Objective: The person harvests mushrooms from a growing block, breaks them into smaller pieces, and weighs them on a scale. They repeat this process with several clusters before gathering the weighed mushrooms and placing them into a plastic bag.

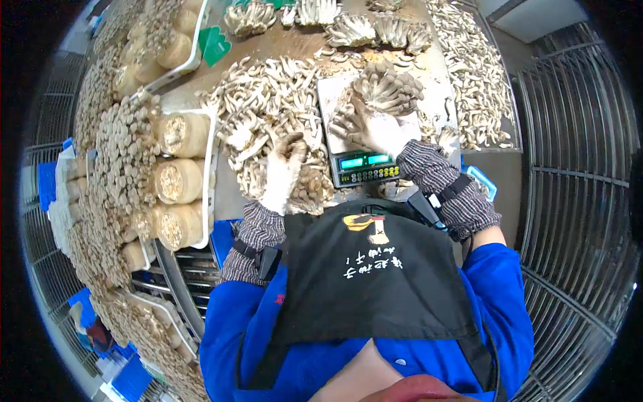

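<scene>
A digital scale [365, 175] with a lit display stands on the worktable before me. Clusters of grey-capped mushrooms [387, 88] rest on its pan. My right hand [383, 132], in a white glove, grips the near side of these mushrooms, its fingertips hidden among the stems. To the left, my left hand [284, 167], gloved in white with brown-stained fingers, is curled closed over a heap of loose mushrooms [268, 94]. Whatever its fingers hold, if anything, cannot be made out. Another mushroom clump [311, 187] lies just beside that hand, near the table's front edge.
White crates [209, 171] on the left hold mushroom-bearing cultivation bottles [179, 181]. Several mushroom clusters [351, 30] line the back of the table. More loose mushrooms [475, 74] cover a surface on the right, next to metal racks [576, 134]. A green piece [213, 45] lies back left.
</scene>
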Motion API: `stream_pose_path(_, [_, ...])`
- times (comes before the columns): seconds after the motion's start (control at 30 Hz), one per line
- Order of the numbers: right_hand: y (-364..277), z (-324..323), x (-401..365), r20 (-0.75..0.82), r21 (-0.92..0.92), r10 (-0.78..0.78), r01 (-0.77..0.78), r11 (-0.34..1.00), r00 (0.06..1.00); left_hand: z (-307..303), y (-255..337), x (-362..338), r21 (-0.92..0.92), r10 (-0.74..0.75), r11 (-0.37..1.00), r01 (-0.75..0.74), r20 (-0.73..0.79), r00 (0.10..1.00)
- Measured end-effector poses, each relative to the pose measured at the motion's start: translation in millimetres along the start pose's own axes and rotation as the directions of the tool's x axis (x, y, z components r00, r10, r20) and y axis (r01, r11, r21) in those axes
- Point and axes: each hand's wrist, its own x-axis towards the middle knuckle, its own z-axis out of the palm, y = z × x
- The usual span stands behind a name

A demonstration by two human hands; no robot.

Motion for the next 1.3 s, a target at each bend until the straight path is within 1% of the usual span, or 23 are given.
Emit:
stream_pose_path(0.07, [-17.4, -22.9, -10.1, 0.071, 0.208, 0.060, -0.074, 0.975, 0.996, 6.0, 2.4, 15.5, 0.115, -0.050, 0.993, 0.032, 0.158, 0.986])
stream_pose_path(0.1, [-1.3, -4.4, -15.0, 0.016, 0.305, 0.059, -0.062, 0.951, 0.998, 10.2, 13.2, 21.3, 0.206, -0.034, 0.978, -0.017, 0.242, 0.970])
stream_pose_path(0.13, [17.4, 26.4, -16.5, -0.151, 0.370, 0.037, 0.021, 0.929, 0.988, 12.7, 38.6, 23.0, 0.278, -0.159, 0.958, 0.063, 0.340, 0.927])
stream_pose_path(0.2, [7.8, 18.1, -34.0, -0.270, 0.478, 0.145, 0.002, 0.878, 0.952, 24.9, 25.7, 38.1, 0.222, -0.166, 0.973, 0.063, 0.485, 0.858])
stream_pose_path(0.23, [1.3, 16.7, -39.0, -0.275, 0.671, 0.273, -0.019, 0.741, 0.922, 33.0, 49.2, 41.2, 0.192, -0.268, 0.962, 0.193, 0.557, 0.786])
stream_pose_path(0.27, [-7.2, 14.0, -49.0, -0.215, 0.900, 0.388, 0.027, 0.435, 0.896, 39.0, 40.2, 41.6, 0.017, -0.198, 0.969, 0.245, 0.644, 0.739])
stream_pose_path(0.33, [-20.2, 3.6, -57.3, -0.322, 0.834, 0.527, -0.027, 0.551, 0.786, 59.3, 51.5, 52.0, -0.005, -0.132, 0.982, 0.191, 0.703, 0.699])
stream_pose_path(0.37, [-27.6, 2.1, -57.6, -0.313, 0.910, 0.565, 0.070, 0.409, 0.763, 69.5, 62.7, 55.7, -0.009, -0.102, 0.988, 0.156, 0.719, 0.688])
stream_pose_path(0.4, [-27.6, 5.9, -56.4, -0.319, 0.910, 0.573, 0.074, 0.409, 0.755, 78.4, 67.7, 60.7, 0.093, 0.003, 0.992, -0.089, 0.672, 0.740])
stream_pose_path(0.47, [-24.2, 15.5, -53.0, -0.519, 0.738, 0.520, 0.049, 0.673, 0.678, 96.1, 25.7, 85.4, 0.228, 0.074, 0.935, -0.272, 0.624, 0.778])
stream_pose_path(0.6, [-28.9, 1.5, -59.2, -0.367, 0.887, 0.480, 0.145, 0.438, 0.797, 101.9, 38.5, 111.2, -0.022, 0.133, 0.988, -0.153, 0.626, 0.769])
stream_pose_path(0.63, [-18.5, 6.8, -61.3, -0.472, 0.783, 0.466, 0.113, 0.612, 0.748, 102.0, 38.3, 116.0, -0.018, 0.132, 0.988, -0.156, 0.637, 0.760])
stream_pose_path(0.67, [-9.3, 10.6, -64.5, -0.475, 0.786, 0.475, 0.114, 0.608, 0.741, 101.7, 37.6, 119.7, 0.027, 0.120, 0.983, -0.180, 0.648, 0.752])
stream_pose_path(0.73, [9.7, 16.8, -70.8, -0.556, 0.750, 0.584, 0.054, 0.659, 0.592, 99.8, 26.3, 132.7, 0.076, 0.106, 0.975, -0.208, 0.664, 0.740])
stream_pose_path(0.8, [44.4, 30.0, -68.3, -0.617, 0.691, 0.606, -0.025, 0.723, 0.502, 100.5, 15.1, 145.5, 0.141, 0.176, 0.922, -0.361, 0.678, 0.714])
stream_pose_path(0.87, [65.5, 21.2, -68.2, -0.582, 0.634, 0.571, -0.117, 0.765, 0.579, 103.9, 17.7, 141.6, 0.219, 0.163, 0.903, -0.370, 0.622, 0.766])
stream_pose_path(0.93, [89.0, 10.3, -62.0, -0.479, 0.480, 0.472, -0.229, 0.847, 0.741, 107.4, 55.9, 125.5, 0.356, 0.004, 0.918, -0.175, 0.432, 0.902])
stream_pose_path(1.0, [103.0, 8.5, -52.7, -0.387, 0.483, 0.421, -0.208, 0.851, 0.821, 117.7, 38.7, 127.5, 0.201, 0.140, 0.961, -0.189, 0.236, 0.962])
stream_pose_path(1.07, [115.0, 5.0, -42.5, -0.340, 0.526, 0.405, -0.185, 0.830, 0.849, 118.0, 28.8, 126.0, 0.007, 0.016, 1.000, -0.018, 0.212, 0.977])
stream_pose_path(1.1, [123.8, 8.7, -36.7, -0.297, 0.619, 0.382, -0.128, 0.775, 0.875, 117.6, 29.2, 131.9, 0.020, 0.013, 1.000, -0.018, 0.211, 0.977])
stream_pose_path(1.17, [137.6, 29.3, -25.5, -0.311, 0.694, 0.307, -0.006, 0.720, 0.900, 115.0, 28.1, 145.1, -0.154, -0.112, 0.969, 0.192, 0.418, 0.902])
stream_pose_path(1.23, [115.9, 0.3, -21.7, -0.249, 0.696, 0.318, -0.059, 0.716, 0.915, 117.1, 18.2, 156.6, -0.116, -0.098, 0.977, 0.178, 0.497, 0.862])
stream_pose_path(1.3, [104.8, -12.2, -9.4, -0.300, 0.882, 0.220, 0.183, 0.433, 0.928, 122.1, 27.6, 162.2, -0.040, -0.086, 0.991, 0.129, 0.550, 0.831])
